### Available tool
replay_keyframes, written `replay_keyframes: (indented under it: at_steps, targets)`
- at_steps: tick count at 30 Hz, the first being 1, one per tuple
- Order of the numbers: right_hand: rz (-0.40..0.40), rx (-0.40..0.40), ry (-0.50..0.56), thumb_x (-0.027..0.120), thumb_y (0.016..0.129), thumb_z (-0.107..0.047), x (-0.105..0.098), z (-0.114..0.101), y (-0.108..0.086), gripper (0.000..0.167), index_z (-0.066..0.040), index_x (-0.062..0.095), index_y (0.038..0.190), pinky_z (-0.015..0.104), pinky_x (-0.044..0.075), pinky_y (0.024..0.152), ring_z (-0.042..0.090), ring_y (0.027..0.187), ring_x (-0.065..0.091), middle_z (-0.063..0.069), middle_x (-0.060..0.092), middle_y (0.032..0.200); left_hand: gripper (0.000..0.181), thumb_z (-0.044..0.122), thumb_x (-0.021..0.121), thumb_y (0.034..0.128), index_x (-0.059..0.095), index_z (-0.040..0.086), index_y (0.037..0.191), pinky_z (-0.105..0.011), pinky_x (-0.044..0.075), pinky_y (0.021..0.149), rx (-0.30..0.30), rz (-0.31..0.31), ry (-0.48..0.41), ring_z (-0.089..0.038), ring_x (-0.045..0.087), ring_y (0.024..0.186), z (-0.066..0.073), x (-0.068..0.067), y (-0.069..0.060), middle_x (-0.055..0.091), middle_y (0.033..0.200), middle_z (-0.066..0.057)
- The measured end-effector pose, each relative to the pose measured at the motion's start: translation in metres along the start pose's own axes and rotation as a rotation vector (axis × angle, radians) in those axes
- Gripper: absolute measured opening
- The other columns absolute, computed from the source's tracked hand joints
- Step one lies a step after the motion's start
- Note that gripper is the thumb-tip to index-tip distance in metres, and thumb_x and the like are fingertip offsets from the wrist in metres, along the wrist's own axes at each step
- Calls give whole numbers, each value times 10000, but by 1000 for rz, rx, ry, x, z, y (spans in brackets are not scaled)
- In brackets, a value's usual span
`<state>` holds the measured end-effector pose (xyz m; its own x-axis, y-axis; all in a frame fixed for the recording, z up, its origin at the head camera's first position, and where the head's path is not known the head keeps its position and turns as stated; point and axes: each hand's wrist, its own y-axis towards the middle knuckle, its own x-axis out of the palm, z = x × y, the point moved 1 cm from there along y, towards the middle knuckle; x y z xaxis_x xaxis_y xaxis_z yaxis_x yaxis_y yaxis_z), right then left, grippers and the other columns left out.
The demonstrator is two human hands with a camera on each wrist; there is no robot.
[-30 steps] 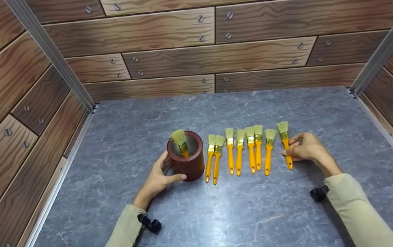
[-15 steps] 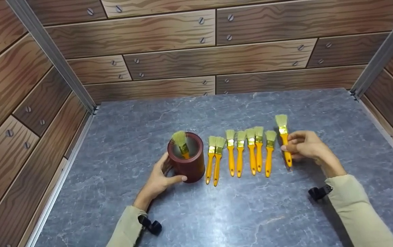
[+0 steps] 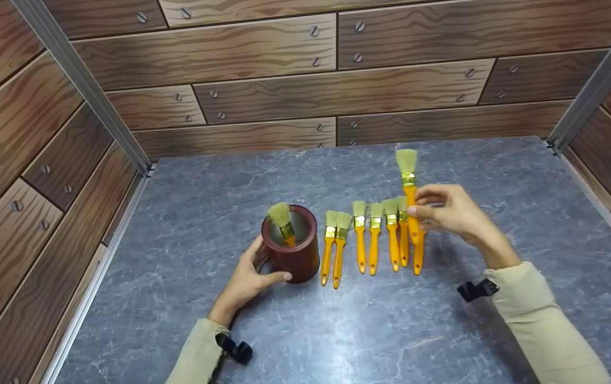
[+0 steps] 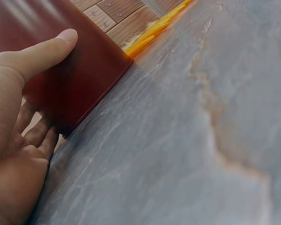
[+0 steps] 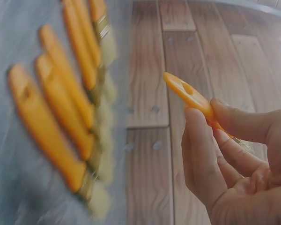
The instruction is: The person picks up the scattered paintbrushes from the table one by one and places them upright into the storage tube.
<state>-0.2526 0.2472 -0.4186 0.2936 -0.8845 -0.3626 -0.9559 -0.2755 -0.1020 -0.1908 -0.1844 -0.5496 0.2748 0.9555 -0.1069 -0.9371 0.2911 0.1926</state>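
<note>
A dark red cylindrical cup (image 3: pixel 297 261) stands upright on the table, with one paintbrush (image 3: pixel 282 217) leaning inside it, bristles up. My left hand (image 3: pixel 247 277) grips the cup's left side, thumb across its front in the left wrist view. Above the right end of a row of paintbrushes (image 3: pixel 361 240), my right hand (image 3: pixel 452 210) pinches another paintbrush (image 3: pixel 408 173) by its orange handle, bristles pointing away. In the right wrist view the held brush's handle end (image 5: pixel 187 93) sticks out past thumb and fingers; most of its bristles are hidden there.
The row of brushes lies on the grey marbled table (image 3: pixel 369 325), right of the cup, handles toward me. Wood-patterned walls (image 3: pixel 263 96) with metal corner posts (image 3: pixel 87 90) enclose the back and sides.
My right hand has lifted the rightmost paintbrush off the table and carried it left, over the row's right end. The left hand stays on the cup.
</note>
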Motion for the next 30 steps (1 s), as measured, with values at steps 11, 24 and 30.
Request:
replay_keyframes:
  at_steps: [11, 24, 30]
  targets:
    - [-37, -155, 62, 706, 1008, -6, 43, -44, 11, 236, 109, 656, 1207, 423, 671, 845, 189, 884, 761, 163, 704, 1066, 1040, 88, 929, 835, 341, 203, 1685, -396, 349, 1290, 0, 6, 1, -216, 459, 1535, -1, -1, -2, 543, 1613, -61]
    - [-104, -299, 83, 700, 1012, -8, 98, -93, 25, 152, 63, 687, 1146, 409, 679, 815, 270, 893, 747, 205, 705, 1041, 1028, 62, 921, 836, 354, 220, 1679, -409, 349, 1292, 8, -4, -19, -211, 451, 1541, 0, 1, 0, 540, 1615, -52]
    - [-126, -358, 77, 704, 1011, -22, 122, -109, 27, 151, 42, 700, 1148, 407, 678, 819, 292, 904, 745, 196, 716, 1051, 1037, 69, 930, 828, 358, 237, 1677, -443, 343, 1294, -1, 0, -24, -207, 455, 1539, 0, 2, 0, 539, 1618, -31]
